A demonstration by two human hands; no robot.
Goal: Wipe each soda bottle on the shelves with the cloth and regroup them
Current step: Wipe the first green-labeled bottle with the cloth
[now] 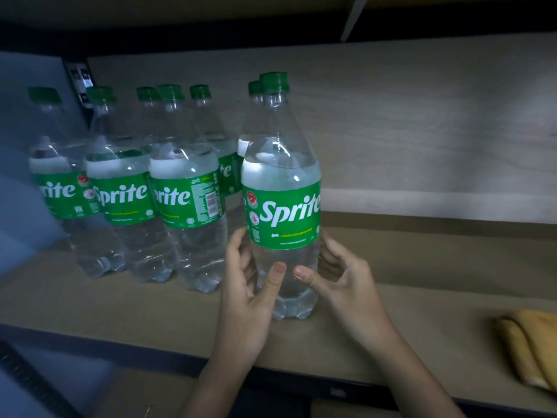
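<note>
A clear Sprite bottle [281, 188] with a green cap and green label stands upright near the front of the wooden shelf [422, 267]. My left hand [250, 294] wraps its lower left side, thumb on the front. My right hand [340, 285] curls round its lower right side, thumb also on the front. Several more Sprite bottles [187, 191] stand grouped to the left, in two rows. A folded yellow cloth [530, 348] lies on the shelf at the far right, apart from both hands.
The shelf's back panel [422, 131] is pale wood. A dark metal upright [78, 82] stands at the back left. The dark front rail [150, 354] of the shelf runs below my wrists. Bare shelf board lies between the held bottle and the cloth.
</note>
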